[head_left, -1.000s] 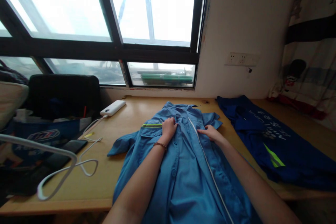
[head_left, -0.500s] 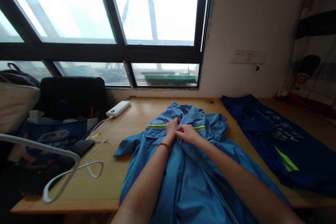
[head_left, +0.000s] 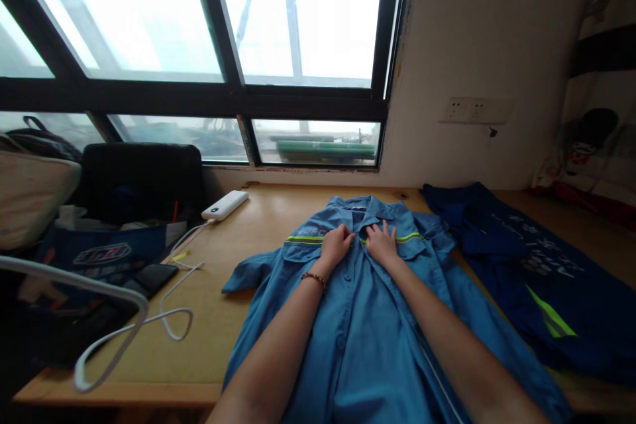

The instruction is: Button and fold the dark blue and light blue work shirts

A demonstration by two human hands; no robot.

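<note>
Hands (head_left: 336,243) (head_left: 381,243) now apart on shirt (head_left: 368,344)

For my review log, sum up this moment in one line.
left hand: flat on light blue shirt chest | right hand: flat beside it | shirt: spread front-up on table | dark blue garment: at right

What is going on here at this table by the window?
A person has a light blue work shirt spread front-up on the wooden table. The left hand and the right hand lie on its chest, just below the collar, either side of the front opening. A dark blue garment lies to the right, a white hanger and a power bank to the left.
</note>
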